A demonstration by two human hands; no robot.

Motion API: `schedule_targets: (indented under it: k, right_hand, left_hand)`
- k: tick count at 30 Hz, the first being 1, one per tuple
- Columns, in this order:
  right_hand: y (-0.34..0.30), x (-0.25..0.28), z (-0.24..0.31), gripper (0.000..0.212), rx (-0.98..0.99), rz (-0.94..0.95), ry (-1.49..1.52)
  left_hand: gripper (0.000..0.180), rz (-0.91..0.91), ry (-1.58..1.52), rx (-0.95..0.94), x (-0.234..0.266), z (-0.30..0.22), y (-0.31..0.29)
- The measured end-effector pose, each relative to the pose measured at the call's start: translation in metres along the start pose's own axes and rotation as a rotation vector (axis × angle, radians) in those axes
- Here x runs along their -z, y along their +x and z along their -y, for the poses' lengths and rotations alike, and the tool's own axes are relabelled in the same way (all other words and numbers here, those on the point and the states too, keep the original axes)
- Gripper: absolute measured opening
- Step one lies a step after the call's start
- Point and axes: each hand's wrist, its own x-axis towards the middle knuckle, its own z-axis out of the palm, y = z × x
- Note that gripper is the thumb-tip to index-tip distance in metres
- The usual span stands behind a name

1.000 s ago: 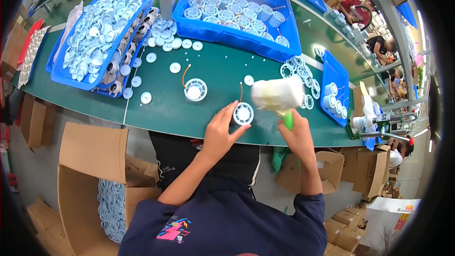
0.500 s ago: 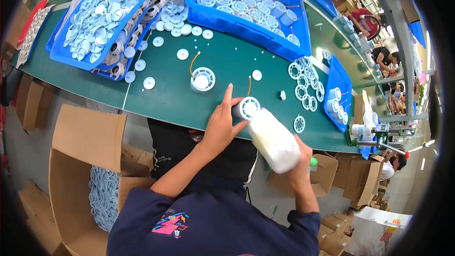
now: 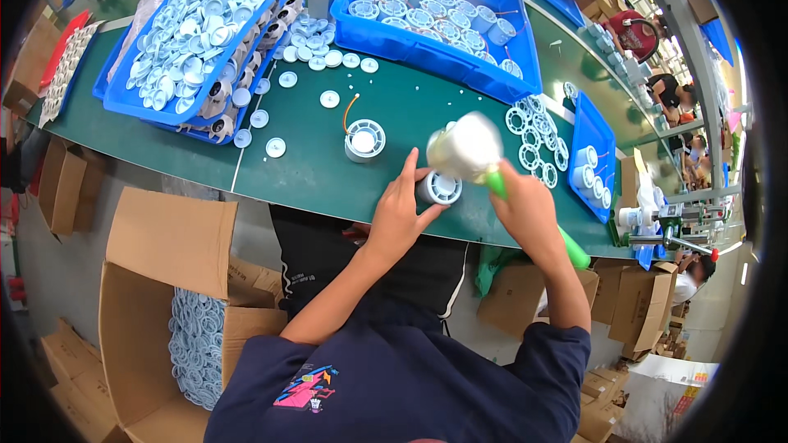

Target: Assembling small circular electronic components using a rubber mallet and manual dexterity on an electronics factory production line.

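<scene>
My right hand [image 3: 527, 207] is wrapped round the green handle of a mallet [image 3: 466, 148]. The mallet's white head is blurred and raised just beyond a white cylindrical housing [image 3: 444, 188] with a slotted ring on top. That housing stands near the bench's front edge, with the thumb and fingers of my left hand [image 3: 397, 212] gripping its left side. Left of it, a second housing [image 3: 364, 141] stands untouched with an orange wire sticking up. Small pale discs [image 3: 276, 148] lie farther left.
A blue tray [image 3: 197, 119] heaped with pale discs is stacked at the back left. A blue bin [image 3: 439, 64] of wired housings stands behind. Slotted rings [image 3: 529, 154] lie by a smaller blue tray [image 3: 591, 119] on the right. An open cardboard box [image 3: 135, 312] sits below left.
The mallet has swung up and away from the housing, its green handle now showing. My right hand has moved up; my left hand keeps its grip. The whole view has shifted slightly.
</scene>
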Motion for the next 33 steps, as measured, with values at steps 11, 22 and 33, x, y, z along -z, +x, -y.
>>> schedule_targets:
  k: [11, 22, 33]
  right_hand:
    - [-0.107, -0.074, -0.056, 0.059, -0.802, -0.719, 1.101]
    - [-0.065, -0.093, -0.048, 0.066, -0.967, -0.434, 0.349]
    - [0.011, -0.092, 0.05, 0.066, 0.156, -0.22, 0.495]
  left_hand:
    - [0.077, 0.015, 0.049, -0.065, 0.006, -0.003, 0.002]
    - [0.073, 0.001, 0.061, -0.089, 0.019, -0.014, -0.001]
    - [0.063, -0.269, 0.262, 0.169, 0.072, 0.0, 0.013]
